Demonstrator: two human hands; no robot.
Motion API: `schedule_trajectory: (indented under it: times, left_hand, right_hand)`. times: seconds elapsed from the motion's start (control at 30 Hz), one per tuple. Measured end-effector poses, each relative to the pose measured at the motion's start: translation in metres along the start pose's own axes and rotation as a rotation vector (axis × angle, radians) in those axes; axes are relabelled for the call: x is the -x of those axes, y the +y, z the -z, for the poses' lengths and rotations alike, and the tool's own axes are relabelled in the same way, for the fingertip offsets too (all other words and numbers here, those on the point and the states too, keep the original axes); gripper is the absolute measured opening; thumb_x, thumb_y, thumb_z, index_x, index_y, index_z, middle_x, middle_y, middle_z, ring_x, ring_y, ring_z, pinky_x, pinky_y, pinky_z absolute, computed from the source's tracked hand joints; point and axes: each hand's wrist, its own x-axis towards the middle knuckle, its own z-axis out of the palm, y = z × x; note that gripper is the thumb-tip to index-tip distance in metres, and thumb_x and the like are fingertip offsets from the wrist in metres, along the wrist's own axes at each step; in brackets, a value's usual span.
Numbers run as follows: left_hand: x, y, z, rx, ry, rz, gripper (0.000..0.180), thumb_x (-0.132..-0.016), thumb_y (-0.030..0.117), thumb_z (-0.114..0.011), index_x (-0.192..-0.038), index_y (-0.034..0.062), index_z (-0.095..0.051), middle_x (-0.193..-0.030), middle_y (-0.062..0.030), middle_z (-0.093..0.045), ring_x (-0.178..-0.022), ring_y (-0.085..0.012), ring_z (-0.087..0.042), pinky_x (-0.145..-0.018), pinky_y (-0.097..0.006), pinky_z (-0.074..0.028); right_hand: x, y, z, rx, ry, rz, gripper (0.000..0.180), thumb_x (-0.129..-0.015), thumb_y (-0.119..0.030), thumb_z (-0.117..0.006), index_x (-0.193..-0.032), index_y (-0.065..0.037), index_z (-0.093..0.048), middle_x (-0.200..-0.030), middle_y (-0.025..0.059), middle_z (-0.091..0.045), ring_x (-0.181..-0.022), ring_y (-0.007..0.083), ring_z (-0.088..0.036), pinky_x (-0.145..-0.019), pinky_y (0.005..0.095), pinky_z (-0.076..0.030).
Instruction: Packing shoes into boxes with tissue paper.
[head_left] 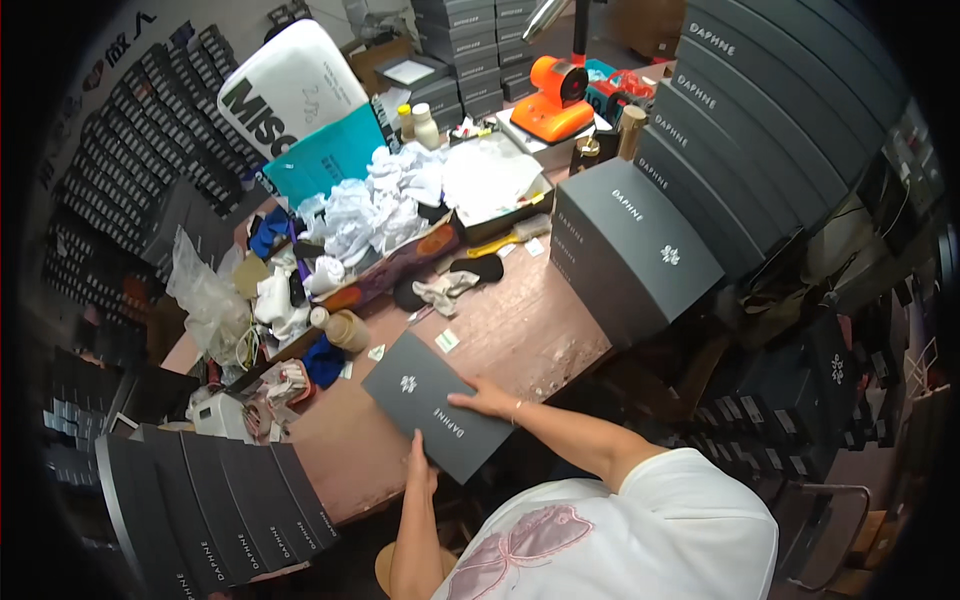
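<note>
Shirt front [640, 540] nearest us, white with a pinkish butterfly, and just past it both hands are at work: left hand [424, 470] closed on the near side, right hand [487, 398] closed on the right edge, so the grip is on one dark grey box [415, 405]. It's at the front of the counter [345, 455]; resting or lifted, I can't tell. How far along? The lid looks down, so that part seems done, but this one's on neither stack yet. Similar boxes stand in the left stack [240, 500] and the right stack [635, 245]; which are finished doesn't show.

Onward over that worn, pinkish surface: paper slip [446, 341], cream bottle [347, 330], then a patterned carton [400, 262] heaped with crumpled white paper [375, 205]. Beyond, an orange device [552, 100] catches the eye, and at the back left, dark shelf-like rows of boxes [135, 180] climb the wall.
</note>
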Motion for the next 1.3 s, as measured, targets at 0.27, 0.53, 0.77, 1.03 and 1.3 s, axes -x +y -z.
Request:
schedule_trajectory:
  times: [0.27,0.53,0.77,1.03,1.3]
  left_hand:
    - [0.116,0.072,-0.162,-0.034,-0.429,-0.555,0.046,-0.096,0.031,-0.053,-0.131,0.0009,-0.047,-0.113,-0.0073,-0.062,-0.098,-0.0158,-0.061,-0.077,-0.027,-0.051]
    - [0.179,0.058,-0.265,-0.657,-0.927,-1.136,0.064,-0.086,0.022,-0.068,-0.139,-0.0020,-0.040,-0.125,-0.0202,-0.056,-0.101,-0.0285,-0.060,-0.090,-0.037,-0.047]
    - [0.199,0.018,-0.075,-0.580,-0.083,-0.762,0.048,-0.087,0.018,-0.066,-0.129,-0.0005,-0.052,-0.110,-0.0171,-0.064,-0.097,-0.0235,-0.064,-0.085,-0.033,-0.051]
    - [0.264,-0.025,0.035,-0.305,0.401,-0.877,0.040,-0.090,0.014,-0.062,-0.126,-0.0027,-0.054,-0.113,-0.0165,-0.065,-0.098,-0.0191,-0.065,-0.084,-0.031,-0.052]
    - [0.279,-0.018,0.098,-0.050,0.605,-0.971,0.043,-0.096,0.031,-0.054,-0.128,0.0022,-0.053,-0.113,-0.0101,-0.063,-0.099,-0.0143,-0.061,-0.083,-0.026,-0.049]
  right_hand:
    - [0.123,-0.212,0.183,0.218,0.014,0.419,0.070,-0.085,-0.022,-0.067,-0.142,0.000,-0.034,-0.143,0.0187,-0.039,-0.135,0.0245,-0.035,-0.111,0.0360,-0.028]
    - [0.204,-0.294,0.328,0.892,0.558,0.625,0.052,-0.090,-0.011,-0.058,-0.140,-0.006,-0.044,-0.143,0.0138,-0.044,-0.129,0.0270,-0.044,-0.105,0.0369,-0.035]
    - [0.150,-0.364,0.036,0.868,-0.183,1.233,0.078,-0.066,0.009,-0.073,-0.138,-0.005,-0.045,-0.145,0.0167,-0.038,-0.127,0.0314,-0.048,-0.097,0.0405,-0.047]
    - [0.166,-0.436,-0.358,0.820,-0.404,2.127,0.070,-0.076,-0.012,-0.064,-0.141,-0.029,-0.041,-0.146,0.0134,-0.034,-0.127,0.0316,-0.041,-0.103,0.0560,-0.031]
    - [0.113,-0.426,-0.385,0.596,-0.145,2.121,0.087,-0.057,-0.018,-0.075,-0.137,-0.031,-0.046,-0.126,0.0151,-0.046,-0.119,0.0334,-0.045,-0.099,0.0534,-0.033]
